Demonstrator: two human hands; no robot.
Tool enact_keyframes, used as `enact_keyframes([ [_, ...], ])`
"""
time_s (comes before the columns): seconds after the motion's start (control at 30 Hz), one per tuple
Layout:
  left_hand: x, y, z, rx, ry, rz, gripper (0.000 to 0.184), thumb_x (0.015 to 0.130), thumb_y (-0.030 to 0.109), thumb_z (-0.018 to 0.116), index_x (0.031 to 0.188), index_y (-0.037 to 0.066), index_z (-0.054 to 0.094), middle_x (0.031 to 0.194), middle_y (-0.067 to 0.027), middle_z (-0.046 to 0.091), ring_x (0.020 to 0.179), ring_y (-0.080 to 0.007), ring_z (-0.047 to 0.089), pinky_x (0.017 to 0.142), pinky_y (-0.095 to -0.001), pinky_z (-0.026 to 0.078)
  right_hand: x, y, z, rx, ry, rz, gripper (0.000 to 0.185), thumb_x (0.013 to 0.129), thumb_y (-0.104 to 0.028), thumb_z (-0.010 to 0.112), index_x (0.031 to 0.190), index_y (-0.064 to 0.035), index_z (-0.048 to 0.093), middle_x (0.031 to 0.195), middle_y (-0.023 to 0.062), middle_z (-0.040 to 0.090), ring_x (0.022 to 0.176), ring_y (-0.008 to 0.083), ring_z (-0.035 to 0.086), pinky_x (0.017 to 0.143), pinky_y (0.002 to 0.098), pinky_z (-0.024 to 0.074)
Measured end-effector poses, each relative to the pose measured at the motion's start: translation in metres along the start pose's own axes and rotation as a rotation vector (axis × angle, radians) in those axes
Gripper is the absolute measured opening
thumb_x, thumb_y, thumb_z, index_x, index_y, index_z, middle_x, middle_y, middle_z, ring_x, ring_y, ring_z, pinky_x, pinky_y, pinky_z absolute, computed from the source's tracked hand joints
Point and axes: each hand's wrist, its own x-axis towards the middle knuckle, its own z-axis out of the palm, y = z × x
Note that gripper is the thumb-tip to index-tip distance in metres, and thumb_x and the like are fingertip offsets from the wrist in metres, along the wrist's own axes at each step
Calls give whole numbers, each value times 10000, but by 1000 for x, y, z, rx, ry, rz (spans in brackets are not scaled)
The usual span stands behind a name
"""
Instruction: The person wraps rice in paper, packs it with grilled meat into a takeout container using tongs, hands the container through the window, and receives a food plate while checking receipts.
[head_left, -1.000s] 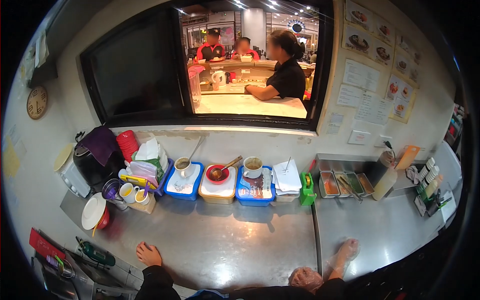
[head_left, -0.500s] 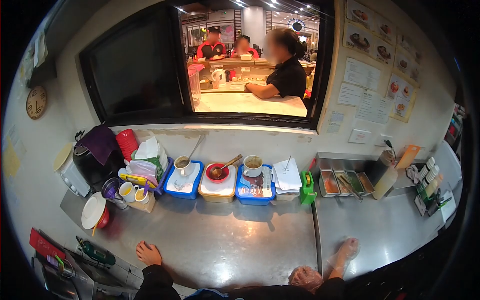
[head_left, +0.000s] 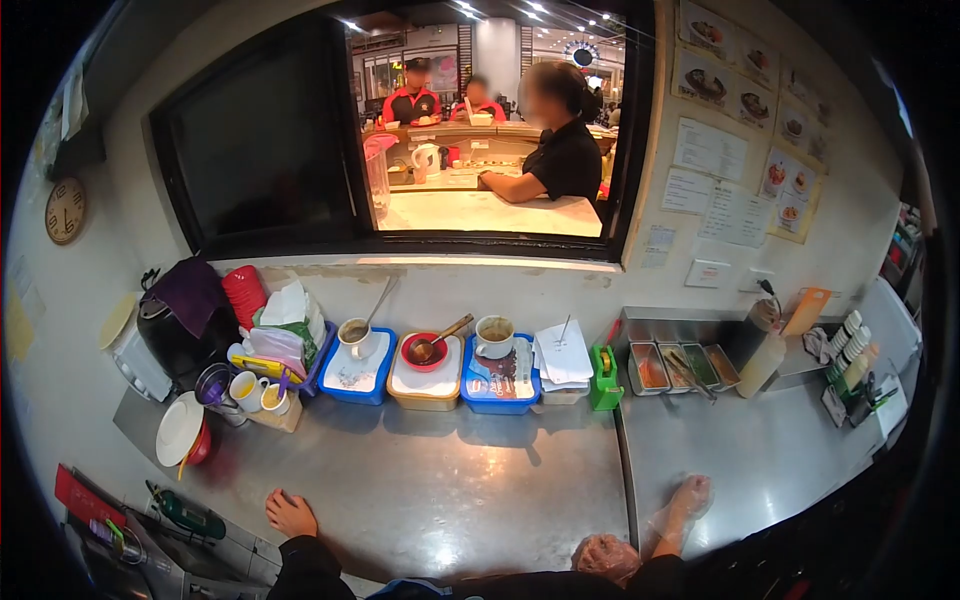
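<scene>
Stainless steel is shown in the counter (head_left: 440,480), whose long axis is laid left to right below the wall. Near its left end, a white plate (head_left: 181,425) is tilted against a red bowl (head_left: 201,445). Next, the left hand (head_left: 291,513) is rested by the front edge, fingers loosely spread, nothing gripped. Between the hands, a rounded pinkish lump (head_left: 606,557) is seen at the front edge; what it is cannot be told. It is set leftward and bodyward of the right hand's fingers, much nearer to them than to the left's; no long axis or pointing end can be made out. Farthest right, the right hand (head_left: 690,495) is rested on steel, fingers seemingly curled; whether anything is gripped cannot be told.
</scene>
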Motion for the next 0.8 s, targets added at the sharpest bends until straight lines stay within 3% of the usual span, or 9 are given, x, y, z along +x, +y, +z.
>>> enact_keyframes([
  [0.8,-1,-3,3,-5,19,20,326,797,212,525,1108,116,499,1169,-79,503,1107,-295,463,886,-462,377,0,-8,-8,-80,-43,-6,149,770,-171,552,731,-38,607,738,149,591,723,330,555,674,439,434],
])
